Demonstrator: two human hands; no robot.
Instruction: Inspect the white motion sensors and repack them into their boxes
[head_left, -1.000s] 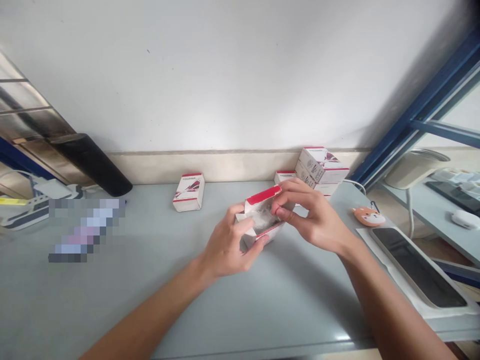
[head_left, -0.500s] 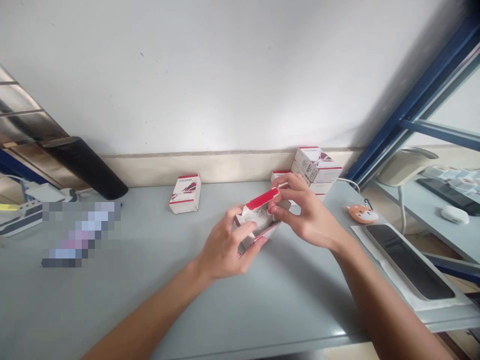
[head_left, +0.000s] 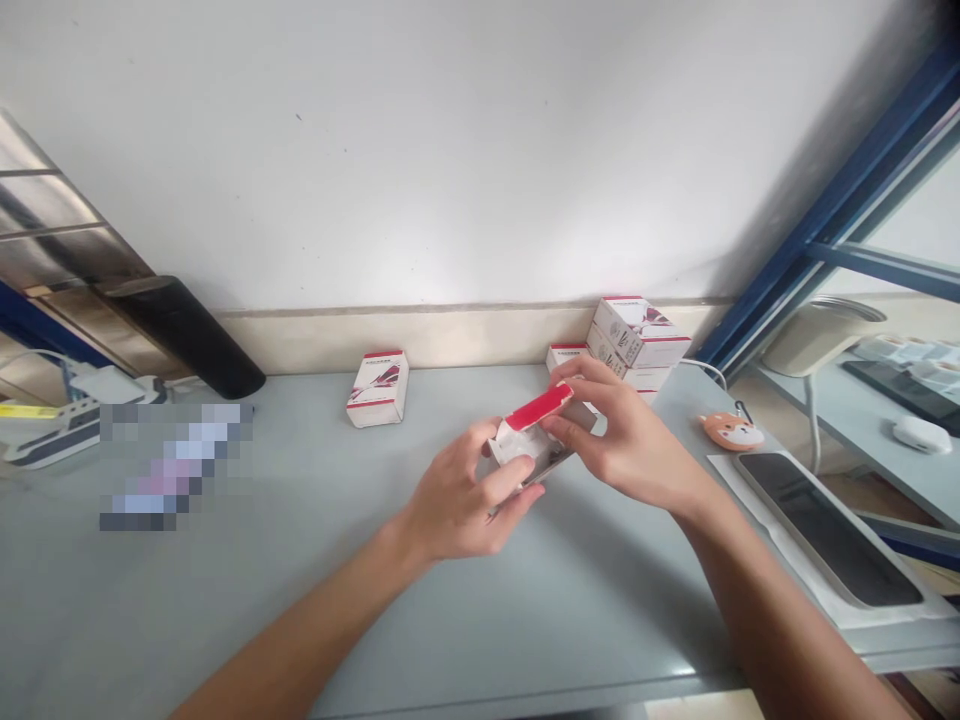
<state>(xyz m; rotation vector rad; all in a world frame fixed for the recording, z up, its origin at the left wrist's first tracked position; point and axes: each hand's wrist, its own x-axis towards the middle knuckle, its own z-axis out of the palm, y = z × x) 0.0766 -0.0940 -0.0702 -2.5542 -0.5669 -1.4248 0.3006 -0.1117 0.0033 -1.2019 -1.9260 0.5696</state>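
Note:
A small white carton with a red band [head_left: 531,432] is held above the desk between my two hands. Its red-edged flap stands up at the top, and the hands hide much of its body. My left hand [head_left: 465,492] grips the carton's lower left side with curled fingers. My right hand [head_left: 619,432] pinches the flap and the carton's right end between thumb and fingers. Just behind my right hand, a closed carton [head_left: 568,356] stands beside a stack of similar cartons [head_left: 637,335].
Another white-and-red carton [head_left: 377,388] stands by the wall. To the right lie a small orange animal charm [head_left: 733,431] and a dark phone [head_left: 825,530] on a white sheet. A black cylinder [head_left: 187,335] and a pixelated object [head_left: 176,465] are at left.
The carton's open interior shows less, with the flap folded further over it. The carton has tilted slightly, and my hands have drawn closer around it.

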